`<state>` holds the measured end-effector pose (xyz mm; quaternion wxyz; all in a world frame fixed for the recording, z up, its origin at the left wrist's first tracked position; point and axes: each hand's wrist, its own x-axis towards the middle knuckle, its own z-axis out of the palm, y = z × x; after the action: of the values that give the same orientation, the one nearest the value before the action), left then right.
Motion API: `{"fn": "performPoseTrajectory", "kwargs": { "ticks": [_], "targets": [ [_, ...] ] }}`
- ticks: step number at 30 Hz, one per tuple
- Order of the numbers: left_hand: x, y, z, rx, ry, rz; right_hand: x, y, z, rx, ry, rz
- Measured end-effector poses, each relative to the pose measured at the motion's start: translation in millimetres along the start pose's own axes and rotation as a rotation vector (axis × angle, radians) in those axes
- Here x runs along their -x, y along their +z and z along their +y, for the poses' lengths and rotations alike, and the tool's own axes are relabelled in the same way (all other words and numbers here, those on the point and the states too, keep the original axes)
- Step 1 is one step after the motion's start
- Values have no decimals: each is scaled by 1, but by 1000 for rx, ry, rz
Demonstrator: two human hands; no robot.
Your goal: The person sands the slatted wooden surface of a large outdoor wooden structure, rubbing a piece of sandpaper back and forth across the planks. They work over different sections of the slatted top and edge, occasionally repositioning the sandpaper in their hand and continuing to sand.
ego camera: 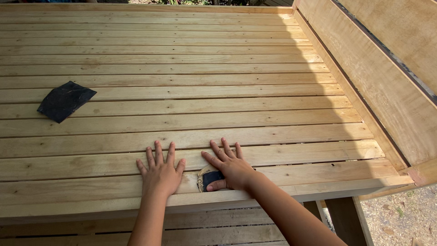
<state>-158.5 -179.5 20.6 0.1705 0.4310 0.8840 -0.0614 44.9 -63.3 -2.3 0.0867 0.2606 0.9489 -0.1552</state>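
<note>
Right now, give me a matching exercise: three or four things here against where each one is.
Things:
1. left hand
2. right hand
3. dark sheet
4. side board

Places:
A. far left, lying alone on the slats
B. flat on bare slats, fingers spread
C. standing along the right edge
D. pressing a small sandpaper piece

Pairs: 1-B, 2-D, 3-A, 4-C

Bright daylight floods the slatted worktop; a soft shadow darkens its right end and near edge; focus sharp; edges bow slightly.
</note>
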Motion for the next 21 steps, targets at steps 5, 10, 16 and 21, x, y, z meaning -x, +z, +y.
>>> {"fn": "performPoseTrajectory", "kwargs": {
  "ticks": [5,10,16,21],
  "targets": [
    [2,1,-3,8,19,7,14,-13,7,-47,-5,-33],
    [-4,4,-6,5,25,34,102,-41,105,14,312,-171],
    [-5,7,-5,-1,16,29,90,-34,98,18,210,-118],
    [-5,5,-3,5,16,32,-1,-4,-1,47,-63,-43]
  ]
}}
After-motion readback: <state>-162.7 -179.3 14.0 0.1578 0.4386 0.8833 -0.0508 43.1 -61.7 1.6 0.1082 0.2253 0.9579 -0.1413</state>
